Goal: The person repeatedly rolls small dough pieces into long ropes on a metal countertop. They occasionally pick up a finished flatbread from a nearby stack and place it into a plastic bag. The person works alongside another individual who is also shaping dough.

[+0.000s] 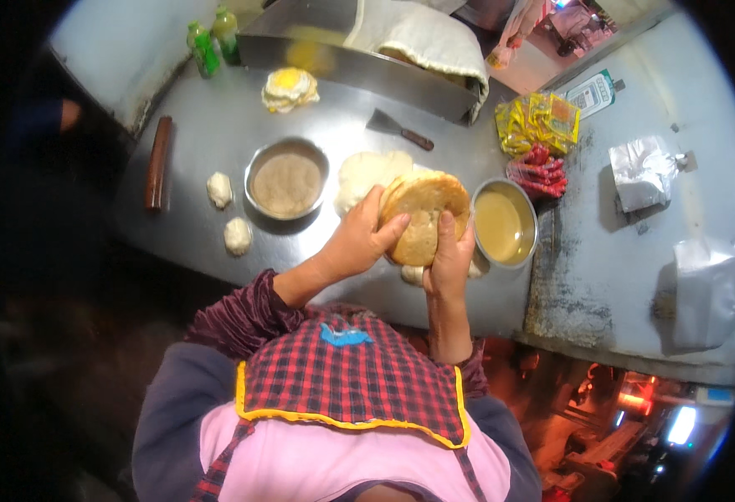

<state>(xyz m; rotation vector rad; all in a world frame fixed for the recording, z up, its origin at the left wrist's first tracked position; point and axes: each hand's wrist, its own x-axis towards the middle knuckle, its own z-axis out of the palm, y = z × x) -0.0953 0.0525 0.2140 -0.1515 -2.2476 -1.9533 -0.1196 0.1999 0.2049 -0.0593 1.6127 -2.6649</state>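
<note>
Between both hands I hold a stack of round browned flatbreads point(423, 216), raised over the steel worktop point(210, 232). My left hand point(367, 226) grips its left edge, thumb on top. Around the lower right edge is my right hand point(449, 251), its thumb pressed on the upper face. Behind the bread lies a flattened sheet of raw dough point(367, 172), partly covered. Pale dough pieces point(413, 275) show beneath my hands, mostly hidden. Close to my right hand stands a steel bowl of yellowish liquid point(499, 226). A bowl of brownish powder point(287, 182) sits to the left.
Two dough balls point(220, 190) and a rolling pin point(159, 163) lie at left. Farther back are fried eggs point(289, 88), a scraper point(399, 128), green bottles point(203, 50) and a cloth-covered metal box point(355, 69). Yellow packets point(536, 122) and red packets point(537, 172) lie against the right wall.
</note>
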